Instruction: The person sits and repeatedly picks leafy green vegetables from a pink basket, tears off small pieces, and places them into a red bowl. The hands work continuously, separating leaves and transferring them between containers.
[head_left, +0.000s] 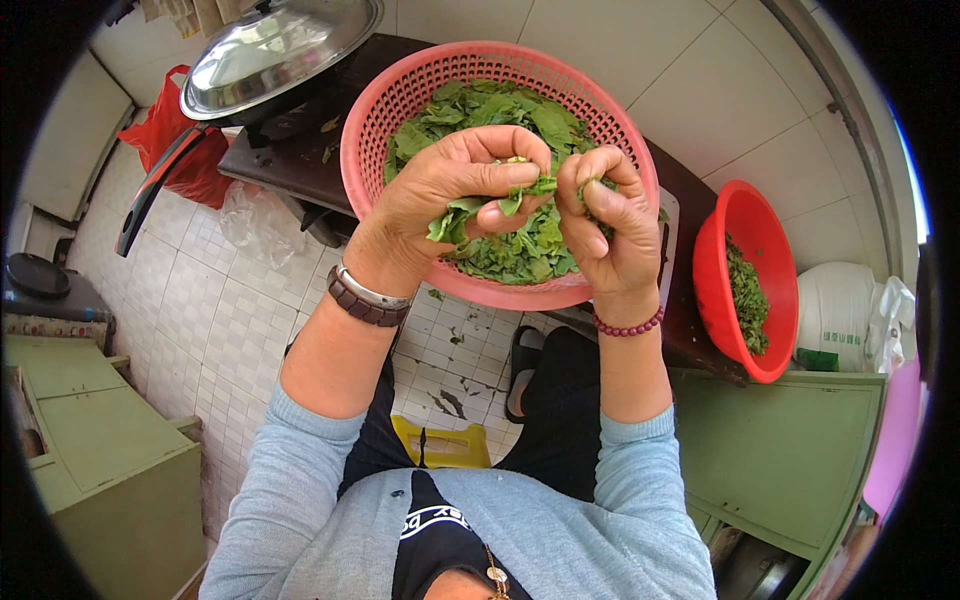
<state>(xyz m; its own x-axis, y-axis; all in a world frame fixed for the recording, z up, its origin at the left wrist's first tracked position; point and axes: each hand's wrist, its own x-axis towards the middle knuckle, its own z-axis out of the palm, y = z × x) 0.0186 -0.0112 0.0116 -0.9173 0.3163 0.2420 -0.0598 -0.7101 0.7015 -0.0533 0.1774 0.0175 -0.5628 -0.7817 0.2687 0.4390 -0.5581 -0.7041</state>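
Note:
My left hand (442, 180) pinches green leaves (452, 221) between thumb and fingers; part of the bunch hangs below the palm. Close beside it, my right hand (619, 225) has its thumb and fingers closed on a small bit of greens (600, 196), mostly hidden by the fingers. Both hands are held above a pink plastic colander (367, 112) with a perforated wall. Loose green leaves (517, 109) fill much of it. To the right, a red plastic basin (776, 277) leans tilted and holds smaller pieces of chopped-looking greens (746, 300).
A lidded wok (281, 56) with its long handle (161, 187) sticking out stands on the dark table (277, 161) at left. Beside it are a red plastic bag (187, 161) and a clear bag (262, 221). Below lie leaf scraps (452, 403) and a yellow stool (472, 442).

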